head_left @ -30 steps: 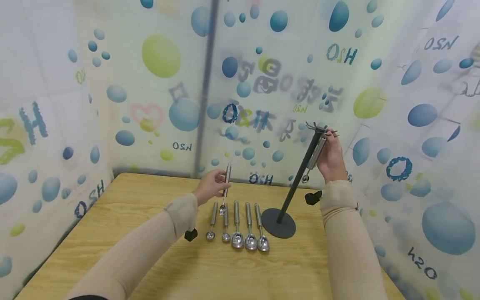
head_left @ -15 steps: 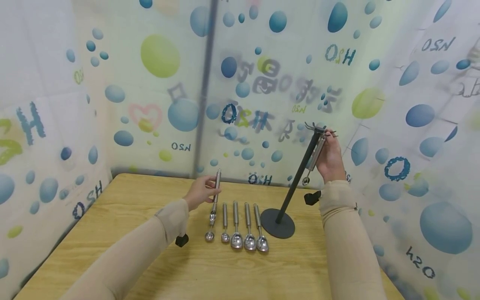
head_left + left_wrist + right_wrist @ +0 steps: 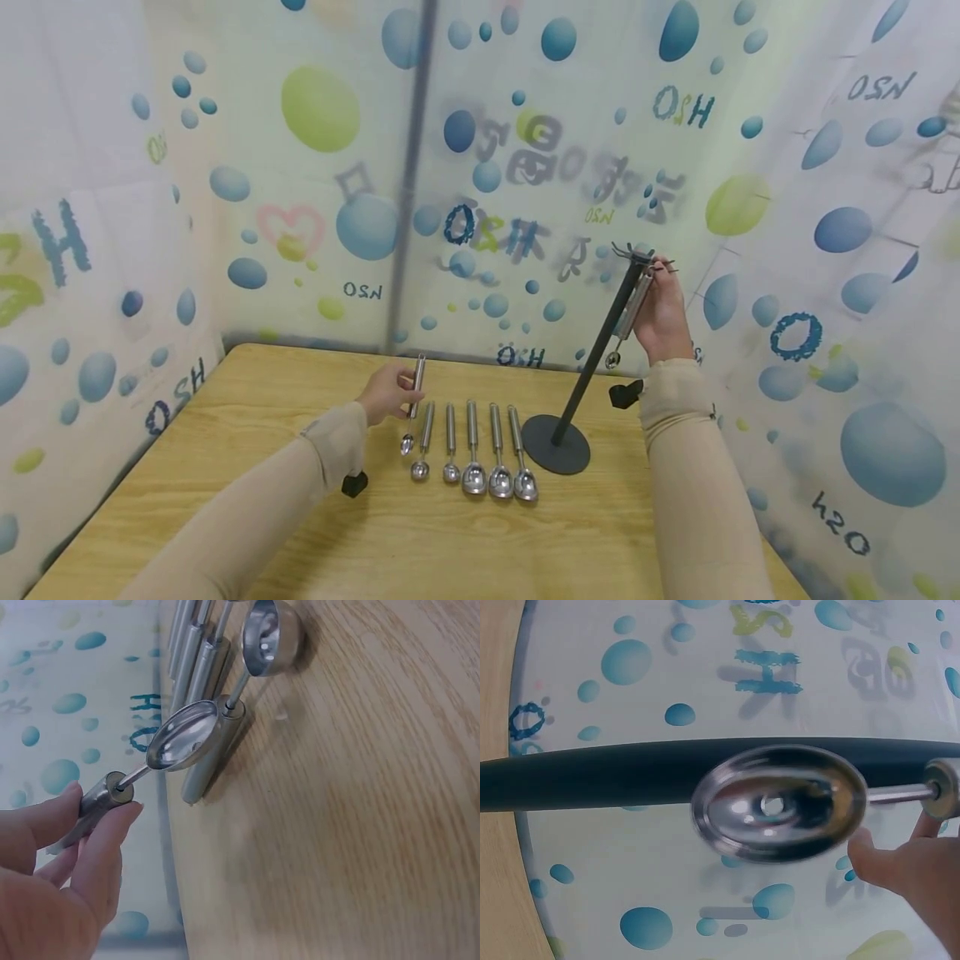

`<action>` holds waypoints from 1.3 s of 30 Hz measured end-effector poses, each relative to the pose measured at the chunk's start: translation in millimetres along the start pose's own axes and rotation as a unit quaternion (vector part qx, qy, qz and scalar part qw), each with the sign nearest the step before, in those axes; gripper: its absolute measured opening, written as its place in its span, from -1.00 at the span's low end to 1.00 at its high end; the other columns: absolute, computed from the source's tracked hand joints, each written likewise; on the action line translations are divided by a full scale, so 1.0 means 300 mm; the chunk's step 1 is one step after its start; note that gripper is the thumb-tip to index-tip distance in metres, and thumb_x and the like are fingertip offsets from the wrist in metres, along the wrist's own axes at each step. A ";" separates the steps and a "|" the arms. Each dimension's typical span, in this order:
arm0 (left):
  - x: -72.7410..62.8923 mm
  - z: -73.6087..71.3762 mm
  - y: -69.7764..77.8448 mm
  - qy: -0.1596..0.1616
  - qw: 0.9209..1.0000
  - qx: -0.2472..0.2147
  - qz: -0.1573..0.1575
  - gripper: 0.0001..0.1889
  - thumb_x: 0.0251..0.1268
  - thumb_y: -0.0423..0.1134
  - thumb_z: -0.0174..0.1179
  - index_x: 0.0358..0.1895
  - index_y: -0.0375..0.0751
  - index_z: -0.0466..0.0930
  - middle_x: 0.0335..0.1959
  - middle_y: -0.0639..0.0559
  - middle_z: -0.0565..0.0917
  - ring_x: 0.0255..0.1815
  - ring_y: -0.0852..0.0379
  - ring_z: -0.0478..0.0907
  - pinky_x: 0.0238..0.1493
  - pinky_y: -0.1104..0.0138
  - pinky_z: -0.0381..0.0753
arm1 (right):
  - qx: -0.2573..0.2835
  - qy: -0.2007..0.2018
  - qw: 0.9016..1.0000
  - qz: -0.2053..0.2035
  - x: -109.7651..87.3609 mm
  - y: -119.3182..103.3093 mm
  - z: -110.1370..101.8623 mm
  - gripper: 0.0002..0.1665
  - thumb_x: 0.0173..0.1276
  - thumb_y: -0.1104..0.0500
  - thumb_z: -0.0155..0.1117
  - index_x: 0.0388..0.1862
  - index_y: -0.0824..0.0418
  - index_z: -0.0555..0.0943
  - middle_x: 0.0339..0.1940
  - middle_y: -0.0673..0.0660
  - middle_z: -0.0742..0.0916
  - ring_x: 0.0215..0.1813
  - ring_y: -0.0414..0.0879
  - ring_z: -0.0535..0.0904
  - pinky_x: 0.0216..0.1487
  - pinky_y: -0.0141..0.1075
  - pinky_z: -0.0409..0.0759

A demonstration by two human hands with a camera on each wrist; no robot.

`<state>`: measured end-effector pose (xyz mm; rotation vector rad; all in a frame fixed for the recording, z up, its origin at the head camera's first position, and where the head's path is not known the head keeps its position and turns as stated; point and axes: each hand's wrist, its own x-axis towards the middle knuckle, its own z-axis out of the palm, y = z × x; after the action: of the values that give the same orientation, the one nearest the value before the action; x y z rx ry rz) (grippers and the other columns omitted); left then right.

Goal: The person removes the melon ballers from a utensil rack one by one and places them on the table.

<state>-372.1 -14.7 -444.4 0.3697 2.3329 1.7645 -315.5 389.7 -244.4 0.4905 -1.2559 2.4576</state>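
Observation:
In my left hand [image 3: 386,393] is a small steel scoop [image 3: 184,736] with an oval bowl. Thumb and fingers pinch its cylindrical handle, and the bowl points down, close over the wooden table. Just to its right lies a round-bowled scoop [image 3: 422,454], first in a row of several steel scoops. My right hand [image 3: 662,312] is raised at the top of a black stand [image 3: 592,375], its fingers around the upper handle of a hanging oval-bowled scoop [image 3: 780,804]. Part of that grip is hidden and lies outside the right wrist view.
The stand's round base [image 3: 557,444] sits right of the scoop row. Thin hooks [image 3: 624,252] spread from its top. Behind the wooden table [image 3: 450,550] hangs a printed curtain [image 3: 300,192], with more curtain at both sides.
My left hand has carried its small scoop left and down, past the leftmost lying scoop. The right hand and the hanging scoop have stayed in place.

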 end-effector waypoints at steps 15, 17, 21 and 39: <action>0.013 0.020 -0.088 0.003 0.995 0.050 -0.085 -0.61 0.26 -0.51 0.35 0.11 -0.57 0.47 -0.15 -0.30 0.62 -0.36 -0.04 0.67 -0.32 0.16 0.75 | 0.002 -0.008 1.000 -0.012 -0.003 -0.008 -0.016 -0.86 0.60 0.19 0.13 -0.23 0.02 0.56 -0.20 -0.05 0.61 -0.09 -0.13 0.42 -0.02 -0.28 0.30; 0.019 0.023 -0.098 0.004 0.994 0.061 -0.091 -0.64 0.25 -0.51 0.36 0.05 -0.58 0.48 -0.22 -0.27 0.62 -0.38 -0.02 0.67 -0.35 0.19 0.75 | -0.008 0.002 1.000 -0.009 -0.007 -0.011 -0.017 -0.87 0.60 0.17 0.14 -0.23 0.00 0.55 -0.22 -0.06 0.59 -0.11 -0.14 0.41 -0.07 -0.28 0.31; 0.030 0.026 -0.108 0.004 0.992 0.077 -0.101 -0.71 0.26 -0.49 0.37 -0.03 -0.55 0.53 -0.30 -0.21 0.61 -0.40 0.01 0.66 -0.39 0.25 0.74 | -0.031 0.019 0.999 -0.001 -0.016 -0.020 -0.014 -0.92 0.58 0.11 0.19 -0.20 -0.05 0.54 -0.22 -0.09 0.55 -0.10 -0.15 0.39 -0.13 -0.27 0.31; 0.039 0.021 -0.153 0.018 0.988 0.124 -0.095 -0.66 0.25 -0.45 0.40 0.00 -0.57 0.55 -0.26 -0.24 0.64 -0.42 0.03 0.68 -0.42 0.28 0.74 | -0.026 0.003 1.000 -0.013 0.007 -0.003 -0.001 -0.86 0.61 0.16 0.10 -0.23 -0.01 0.53 -0.34 -0.08 0.57 -0.24 -0.16 0.44 -0.27 -0.32 0.36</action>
<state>-385.2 -17.2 -490.3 0.1452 2.5258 1.4110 -316.9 390.7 -242.9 0.4813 -1.2988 2.3969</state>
